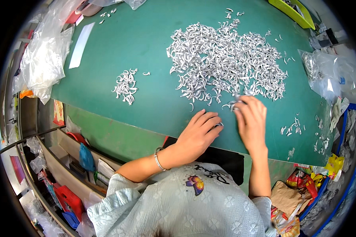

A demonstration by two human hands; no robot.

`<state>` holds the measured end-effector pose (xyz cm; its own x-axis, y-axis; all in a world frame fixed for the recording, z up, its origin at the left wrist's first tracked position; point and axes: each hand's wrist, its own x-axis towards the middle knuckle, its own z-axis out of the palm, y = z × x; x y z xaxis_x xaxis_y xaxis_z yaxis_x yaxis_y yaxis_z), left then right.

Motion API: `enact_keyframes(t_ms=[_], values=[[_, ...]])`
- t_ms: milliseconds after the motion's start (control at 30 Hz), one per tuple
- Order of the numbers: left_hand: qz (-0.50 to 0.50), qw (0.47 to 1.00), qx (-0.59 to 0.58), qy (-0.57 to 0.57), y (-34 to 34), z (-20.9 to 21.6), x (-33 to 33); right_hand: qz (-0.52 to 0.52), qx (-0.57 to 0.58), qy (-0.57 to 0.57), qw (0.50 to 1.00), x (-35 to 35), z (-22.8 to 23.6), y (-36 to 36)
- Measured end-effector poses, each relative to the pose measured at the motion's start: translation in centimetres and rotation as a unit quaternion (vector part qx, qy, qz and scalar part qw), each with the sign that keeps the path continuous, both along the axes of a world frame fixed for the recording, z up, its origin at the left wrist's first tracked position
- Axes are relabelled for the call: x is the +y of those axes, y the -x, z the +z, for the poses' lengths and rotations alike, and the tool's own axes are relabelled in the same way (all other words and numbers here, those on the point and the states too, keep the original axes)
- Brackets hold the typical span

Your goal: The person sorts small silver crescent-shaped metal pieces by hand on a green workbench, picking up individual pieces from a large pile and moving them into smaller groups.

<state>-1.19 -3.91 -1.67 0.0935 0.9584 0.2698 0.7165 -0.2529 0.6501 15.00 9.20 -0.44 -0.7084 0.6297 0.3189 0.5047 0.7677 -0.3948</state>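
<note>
A broad heap of small curved silver metal pieces [225,59] is spread over the green tabletop [154,31]. My right hand [251,120] is at the heap's near edge, fingers bent down onto a few of the pieces [232,105]; its fingertips are slightly blurred. Just left of it, my left hand [199,134] rests low over the table near its front edge. Its fingers are curled together, and one silver piece [219,124] shows at the fingertips. A smaller pile of the same pieces [125,87] lies farther left.
Loose pieces [292,127] are scattered at the right. A white strip [82,45] and clear plastic bags [43,59] lie at the left. A yellow-green bin [292,12] stands at the far right corner, with another plastic bag [328,73] nearer. Drawers [79,162] sit below left.
</note>
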Motion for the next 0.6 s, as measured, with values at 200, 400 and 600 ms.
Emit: enact_keyframes(t_ms=[200, 400, 600], values=[[0.015, 0.999, -0.030, 0.001, 0.2, 0.1, -0.3, -0.157, 0.070, 0.045, 0.984, 1.0, -0.4, -2.5], [0.018, 1.000, -0.005, 0.002, 0.2, 0.1, -0.2, -0.067, -0.015, 0.025, 0.997, -1.1, 0.3, 0.3], [0.035, 0.998, -0.043, 0.010, 0.5, 0.6, -0.4, -0.093, 0.017, 0.007, 0.995, -1.7, 0.4, 0.2]])
